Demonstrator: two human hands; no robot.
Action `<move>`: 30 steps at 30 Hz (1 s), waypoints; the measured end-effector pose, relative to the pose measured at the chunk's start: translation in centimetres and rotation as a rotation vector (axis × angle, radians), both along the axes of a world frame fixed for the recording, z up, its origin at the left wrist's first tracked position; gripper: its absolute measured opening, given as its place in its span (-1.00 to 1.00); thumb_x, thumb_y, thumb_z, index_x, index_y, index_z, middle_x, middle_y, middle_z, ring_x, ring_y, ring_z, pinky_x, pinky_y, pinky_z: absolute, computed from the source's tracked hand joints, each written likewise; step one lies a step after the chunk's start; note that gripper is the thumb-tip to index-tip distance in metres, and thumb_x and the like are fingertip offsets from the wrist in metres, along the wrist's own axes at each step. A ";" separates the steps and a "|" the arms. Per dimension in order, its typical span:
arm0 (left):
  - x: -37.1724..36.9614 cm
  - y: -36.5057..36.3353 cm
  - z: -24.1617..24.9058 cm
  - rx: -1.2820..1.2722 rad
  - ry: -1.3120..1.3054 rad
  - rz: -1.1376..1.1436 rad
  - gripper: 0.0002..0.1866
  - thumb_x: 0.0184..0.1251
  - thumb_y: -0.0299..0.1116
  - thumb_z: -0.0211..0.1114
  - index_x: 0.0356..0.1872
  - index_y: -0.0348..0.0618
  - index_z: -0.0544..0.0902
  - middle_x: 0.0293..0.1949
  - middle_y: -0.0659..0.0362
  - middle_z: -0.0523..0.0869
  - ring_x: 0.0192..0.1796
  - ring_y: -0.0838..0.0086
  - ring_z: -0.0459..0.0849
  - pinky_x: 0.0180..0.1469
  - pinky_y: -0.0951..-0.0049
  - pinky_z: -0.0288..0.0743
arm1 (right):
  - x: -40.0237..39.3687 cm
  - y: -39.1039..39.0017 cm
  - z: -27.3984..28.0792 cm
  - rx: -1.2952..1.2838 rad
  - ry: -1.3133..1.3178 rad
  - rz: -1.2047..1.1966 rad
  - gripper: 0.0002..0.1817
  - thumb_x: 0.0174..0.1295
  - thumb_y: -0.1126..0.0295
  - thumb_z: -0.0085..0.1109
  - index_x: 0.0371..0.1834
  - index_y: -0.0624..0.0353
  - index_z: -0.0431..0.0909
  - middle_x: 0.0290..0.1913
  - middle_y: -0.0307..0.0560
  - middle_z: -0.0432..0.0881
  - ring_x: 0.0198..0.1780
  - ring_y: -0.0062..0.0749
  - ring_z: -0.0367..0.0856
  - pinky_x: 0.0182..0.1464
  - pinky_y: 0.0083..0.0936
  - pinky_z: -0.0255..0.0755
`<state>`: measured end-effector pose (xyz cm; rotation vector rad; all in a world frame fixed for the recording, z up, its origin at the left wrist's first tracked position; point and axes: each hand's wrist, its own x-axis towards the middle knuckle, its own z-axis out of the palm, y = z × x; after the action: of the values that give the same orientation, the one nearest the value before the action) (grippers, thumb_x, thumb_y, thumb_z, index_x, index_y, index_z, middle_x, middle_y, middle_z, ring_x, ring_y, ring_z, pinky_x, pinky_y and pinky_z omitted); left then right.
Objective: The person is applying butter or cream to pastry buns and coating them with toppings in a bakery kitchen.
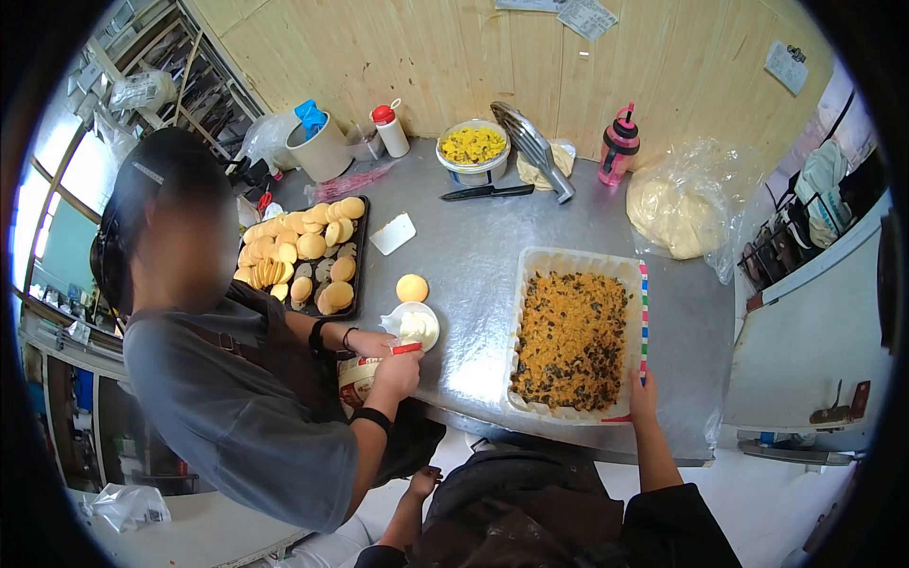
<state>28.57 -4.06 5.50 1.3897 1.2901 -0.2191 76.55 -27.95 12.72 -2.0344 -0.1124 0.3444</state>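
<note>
My right hand (644,396) grips the near right edge of a clear plastic tub (516,312). In the tub lies a crumbly orange-brown filling (573,341) mixed with dark bits. A striped strip of several colours runs along the tub's right rim, and a small red piece shows at its near edge, close to my hand. My left hand (426,481) hangs low beside my dark apron, below the table's front edge. Its fingers look loosely curled, and nothing is visible in them.
At my left a person works over a white bowl (418,327), hands on a red-topped package (358,379). Round pastries (310,246) fill a black tray (357,275). Farther back are a knife (488,192), a yellow-filled bucket (472,173), tongs (535,147), a pink bottle (619,147) and bagged dough (677,213).
</note>
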 end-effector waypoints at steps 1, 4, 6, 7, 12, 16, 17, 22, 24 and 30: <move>0.0 0.0 0.0 0.003 0.002 -0.013 -0.70 0.42 -0.34 0.16 -0.05 -0.44 0.55 -0.20 -0.09 0.71 -0.14 0.25 0.72 -0.17 0.33 0.62 | 0.0 0.0 0.0 0.016 -0.011 -0.004 -0.70 0.38 0.19 0.06 -0.09 0.24 0.50 -0.27 -0.02 0.60 -0.21 -0.34 0.55 -0.11 -0.39 0.40; 0.0 0.0 -0.2 0.004 0.016 -0.023 -0.70 0.42 -0.33 0.16 -0.06 -0.44 0.56 -0.20 -0.08 0.71 -0.16 0.26 0.73 -0.18 0.33 0.62 | 0.0 0.0 -0.1 0.011 0.007 -0.009 -0.69 0.38 0.19 0.07 -0.09 0.25 0.50 -0.25 -0.02 0.61 -0.20 -0.34 0.55 -0.11 -0.39 0.40; 0.2 0.0 0.1 0.007 0.032 -0.017 -0.69 0.42 -0.32 0.16 -0.07 -0.43 0.57 -0.21 -0.08 0.71 -0.18 0.27 0.73 -0.18 0.34 0.62 | 0.1 0.0 -0.3 0.017 -0.007 -0.009 -0.69 0.37 0.20 0.07 -0.08 0.25 0.50 -0.25 -0.01 0.61 -0.20 -0.33 0.56 -0.10 -0.39 0.41; 0.3 -0.1 0.2 0.009 0.040 -0.014 -0.69 0.42 -0.31 0.17 -0.07 -0.43 0.58 -0.22 -0.08 0.72 -0.18 0.27 0.73 -0.19 0.34 0.62 | 0.1 0.0 -0.4 0.020 -0.014 -0.009 -0.69 0.37 0.20 0.07 -0.08 0.25 0.50 -0.24 -0.01 0.61 -0.19 -0.33 0.56 -0.10 -0.39 0.41; -0.4 -0.1 -1.1 -0.002 0.010 0.001 -0.69 0.41 -0.31 0.17 -0.07 -0.42 0.59 -0.24 -0.08 0.72 -0.20 0.27 0.73 -0.19 0.34 0.62 | 0.3 -0.2 -0.9 0.018 -0.007 -0.001 -0.68 0.37 0.19 0.08 -0.06 0.25 0.50 -0.23 0.00 0.61 -0.18 -0.33 0.56 -0.08 -0.39 0.41; -0.4 -0.2 -1.2 0.012 -0.005 -0.021 -0.69 0.41 -0.30 0.17 -0.06 -0.42 0.59 -0.24 -0.08 0.72 -0.21 0.27 0.72 -0.19 0.34 0.62 | 0.2 -0.1 -0.8 0.024 -0.017 -0.014 -0.68 0.36 0.19 0.08 -0.05 0.25 0.51 -0.22 -0.02 0.62 -0.18 -0.36 0.55 -0.08 -0.40 0.41; -0.6 -0.1 -1.5 0.007 -0.024 -0.030 -0.68 0.41 -0.30 0.17 -0.06 -0.42 0.59 -0.24 -0.08 0.72 -0.21 0.27 0.72 -0.19 0.33 0.62 | 0.3 -0.2 -1.0 0.025 -0.015 -0.017 -0.68 0.36 0.19 0.08 -0.04 0.25 0.51 -0.22 -0.03 0.62 -0.18 -0.36 0.55 -0.09 -0.40 0.41; -0.3 0.0 -0.8 0.015 0.009 -0.061 -0.67 0.43 -0.29 0.15 -0.04 -0.42 0.58 -0.23 -0.09 0.72 -0.22 0.26 0.72 -0.17 0.33 0.62 | 0.6 -0.5 -2.1 0.040 -0.008 -0.013 -0.68 0.37 0.19 0.08 -0.05 0.24 0.52 -0.23 -0.04 0.62 -0.19 -0.37 0.55 -0.10 -0.40 0.41; 0.0 0.1 -0.5 0.016 0.046 -0.084 -0.67 0.43 -0.29 0.14 -0.04 -0.42 0.58 -0.22 -0.09 0.72 -0.21 0.26 0.72 -0.16 0.33 0.62 | 0.4 -0.4 -1.8 0.039 -0.020 -0.012 -0.69 0.37 0.19 0.07 -0.06 0.24 0.52 -0.24 -0.04 0.62 -0.20 -0.37 0.54 -0.10 -0.40 0.41; -0.6 0.1 -1.6 0.000 0.008 -0.051 -0.69 0.44 -0.31 0.13 -0.03 -0.41 0.58 -0.20 -0.09 0.72 -0.22 0.28 0.72 -0.14 0.34 0.61 | 0.3 -0.4 -1.1 0.011 -0.005 -0.013 -0.67 0.37 0.20 0.09 -0.02 0.25 0.52 -0.20 -0.11 0.61 -0.18 -0.46 0.52 -0.08 -0.46 0.41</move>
<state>27.96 -4.00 3.86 1.4244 1.2624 -0.2597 76.89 -28.30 11.59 -2.0238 -0.1036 0.3301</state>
